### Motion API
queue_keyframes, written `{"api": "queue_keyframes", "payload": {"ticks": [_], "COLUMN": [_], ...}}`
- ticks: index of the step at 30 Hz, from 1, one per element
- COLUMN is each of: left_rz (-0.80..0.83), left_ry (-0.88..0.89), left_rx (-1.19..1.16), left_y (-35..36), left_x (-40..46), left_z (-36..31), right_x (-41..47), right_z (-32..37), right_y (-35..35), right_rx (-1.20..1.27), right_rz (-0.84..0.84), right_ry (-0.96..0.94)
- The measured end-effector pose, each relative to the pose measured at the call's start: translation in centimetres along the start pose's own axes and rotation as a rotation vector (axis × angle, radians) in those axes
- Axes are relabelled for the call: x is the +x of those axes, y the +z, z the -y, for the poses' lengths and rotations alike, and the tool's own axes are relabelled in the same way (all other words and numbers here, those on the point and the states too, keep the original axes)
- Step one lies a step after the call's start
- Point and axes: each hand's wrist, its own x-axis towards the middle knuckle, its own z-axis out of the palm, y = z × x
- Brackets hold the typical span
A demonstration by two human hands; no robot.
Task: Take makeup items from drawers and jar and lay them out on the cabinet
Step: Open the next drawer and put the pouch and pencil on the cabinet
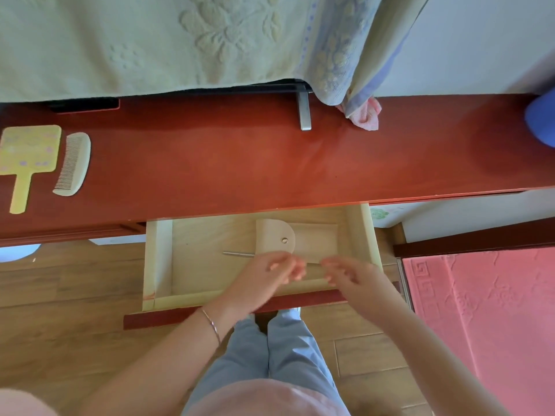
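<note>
Hands hover together over the near half of the open drawer (159, 259), the landmark for everything else in view: the left hand (270, 273) and the right hand (350, 273) sit almost fingertip to fingertip above the drawer floor, fingers loosely curled and blurred, and I cannot tell whether anything is pinched between them or whether they are simply reaching in with nothing held. My reading is that both are closing on the beige pouch (297, 238), which lies flat toward the back right of the drawer with its rounded flap snapped down, its near edge hidden by the fingers. A thin metal tool (238, 253), perhaps tweezers or a file, lies on the drawer floor just left of the pouch, its right end running under the left hand. Those two items are all the drawer shows; its left half is bare wood. The drawer is pulled well out, presumably so both hands can work from above. Beyond the drawer, on the red cabinet top (270, 163), far to the left, a yellow hand mirror (28, 157) and a cream comb (73, 163) lie side by side, handles toward the drawer side, seemingly already laid out; the stretch directly behind the drawer is free for the pouch. No jar can be made out
</note>
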Motion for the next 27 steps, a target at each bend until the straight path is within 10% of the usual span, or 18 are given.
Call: {"api": "queue_keyframes", "payload": {"ticks": [8, 27], "left_rz": [-0.464, -0.629], "left_ry": [-0.308, -0.371], "left_rx": [0.053, -0.418], "left_y": [-3.2, -3.4], "left_x": [5.8, 5.9], "left_z": [4.1, 4.9], "right_x": [9.7, 11.5], "right_z": [-0.6, -1.5], "right_y": [0.7, 1.2], "right_rx": [0.029, 0.154], "right_rz": [-0.167, -0.221], "right_ry": [0.283, 0.503]}}
